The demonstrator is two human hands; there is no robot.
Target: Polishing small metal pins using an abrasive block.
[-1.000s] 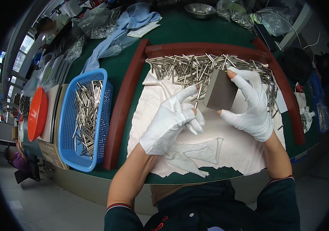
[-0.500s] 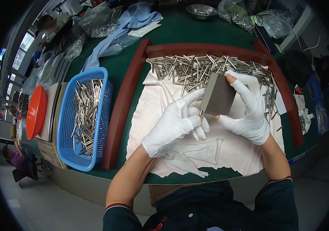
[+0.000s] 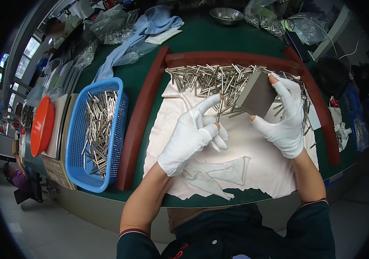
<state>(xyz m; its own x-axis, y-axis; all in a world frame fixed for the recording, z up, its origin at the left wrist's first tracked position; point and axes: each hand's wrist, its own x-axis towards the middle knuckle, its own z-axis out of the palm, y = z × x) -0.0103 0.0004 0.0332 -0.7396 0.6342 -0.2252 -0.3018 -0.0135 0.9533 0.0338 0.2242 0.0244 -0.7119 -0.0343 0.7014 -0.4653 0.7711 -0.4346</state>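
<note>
My left hand, in a white glove with bare fingertips, pinches a thin metal pin between thumb and index finger. The pin stands nearly upright; its lower end is by my thumb. My right hand, gloved the same way, grips a dark grey-brown rectangular block by its edges. The block is tilted, a little right of the pin and apart from it. Behind both hands lies a heap of similar metal pins on a pale pink cloth.
A reddish-brown wooden frame borders the cloth at the left, back and right. Left of it stands a blue plastic basket of pins, beside an orange-red dish. A crumpled white cloth strip lies in front. A metal bowl sits far back.
The block has moved right and slightly away from me, tilting in my right hand. My left index finger has risen, and the pin now shows clear of the block.
</note>
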